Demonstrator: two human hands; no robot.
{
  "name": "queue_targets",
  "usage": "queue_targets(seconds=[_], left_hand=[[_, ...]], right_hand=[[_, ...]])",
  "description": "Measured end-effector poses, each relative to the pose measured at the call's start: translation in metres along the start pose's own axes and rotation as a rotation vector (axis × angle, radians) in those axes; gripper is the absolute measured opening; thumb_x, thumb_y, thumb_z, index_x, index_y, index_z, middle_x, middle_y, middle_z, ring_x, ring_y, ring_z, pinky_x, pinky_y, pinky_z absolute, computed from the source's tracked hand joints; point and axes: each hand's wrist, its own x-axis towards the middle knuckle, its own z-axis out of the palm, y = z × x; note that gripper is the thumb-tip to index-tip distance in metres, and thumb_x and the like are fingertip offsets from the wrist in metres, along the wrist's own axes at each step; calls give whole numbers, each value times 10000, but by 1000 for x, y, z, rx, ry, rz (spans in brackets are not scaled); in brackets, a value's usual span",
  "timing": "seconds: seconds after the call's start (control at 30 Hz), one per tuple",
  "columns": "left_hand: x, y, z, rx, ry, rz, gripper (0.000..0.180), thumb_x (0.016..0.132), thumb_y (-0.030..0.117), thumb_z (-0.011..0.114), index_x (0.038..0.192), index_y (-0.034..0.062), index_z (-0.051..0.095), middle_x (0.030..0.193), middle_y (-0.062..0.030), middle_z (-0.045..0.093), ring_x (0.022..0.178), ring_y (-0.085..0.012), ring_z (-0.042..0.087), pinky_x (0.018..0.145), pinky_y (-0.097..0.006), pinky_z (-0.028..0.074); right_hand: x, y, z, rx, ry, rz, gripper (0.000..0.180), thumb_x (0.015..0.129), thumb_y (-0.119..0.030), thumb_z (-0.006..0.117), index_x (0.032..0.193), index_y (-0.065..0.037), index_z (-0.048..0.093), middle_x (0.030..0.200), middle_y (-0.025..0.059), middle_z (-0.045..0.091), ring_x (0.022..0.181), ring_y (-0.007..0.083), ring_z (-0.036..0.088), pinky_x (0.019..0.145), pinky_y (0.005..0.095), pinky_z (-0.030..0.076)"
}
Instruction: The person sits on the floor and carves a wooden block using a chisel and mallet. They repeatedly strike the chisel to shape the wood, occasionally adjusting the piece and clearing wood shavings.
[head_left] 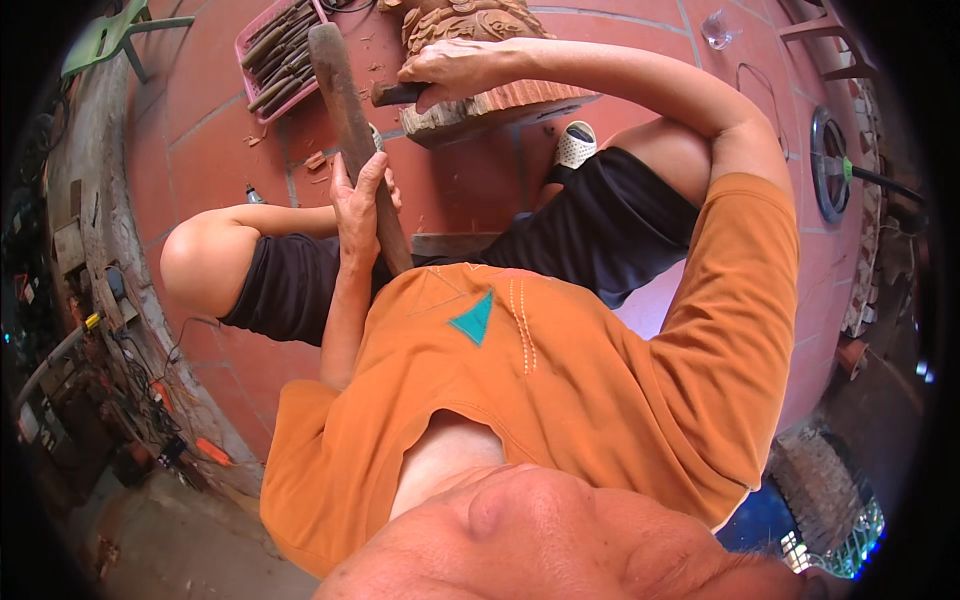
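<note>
I sit on a red tiled floor (210, 140), in an orange shirt and dark shorts. My left hand (360, 200) grips the lower end of a long wooden club (340, 90), which points up and away from me. My right hand (450, 68) is closed around the dark handle of a chisel (392, 94). It rests against a carved wooden sculpture (480, 25) standing on a thick wooden base (510, 105). The chisel's blade is hidden under my hand. The club's top end is just left of the chisel handle.
A pink tray (248, 40) with several carving tools lies at the far left of the sculpture. Wood chips (316, 160) are scattered on the tiles. My white shoe (575, 145) is beside the base. A green chair (110, 35) and a low wall with clutter (100, 300) are left; a round fan (828, 165) is right.
</note>
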Motion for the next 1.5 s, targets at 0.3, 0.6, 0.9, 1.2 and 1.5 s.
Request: queue_targets(seconds=[0.3,0.6,0.9,1.2,1.5], left_hand=[[8,-6,-4,39,-28,16,288,978,252,713,1100,103,499,738,-7,574,524,-98,578,460,-237,495],[8,-3,-1,-4,-4,-24,336,972,254,722,1125,104,463,737,-16,582,501,-119,589,383,-261,488],[10,-8,-5,-34,8,-21,340,973,229,722,1130,108,445,731,-19,579,496,-116,585,386,-263,484],[11,-8,-8,-41,12,-40,337,975,233,722,1129,112,448,738,-19,580,494,-116,579,391,-264,476],[11,-8,-10,-55,3,-42,336,969,218,730,1128,121,450,737,-16,582,488,-113,577,393,-267,479]], right_hand=[[8,-3,-8,14,-36,-38,341,898,-232,737,1012,51,586,827,245,642,851,454,652,754,505,487],[-2,-1,-6,54,36,0,363,889,-261,737,1056,39,618,857,247,667,870,445,668,759,507,503],[-23,-5,-2,101,161,3,397,909,-220,734,1224,-5,624,896,205,686,874,399,688,766,482,520],[-24,7,-15,45,299,123,446,952,-347,713,1193,19,631,925,201,680,865,362,674,775,444,524],[-23,6,1,208,161,132,532,924,-429,722,1222,-1,615,876,205,663,853,385,665,749,473,492]])
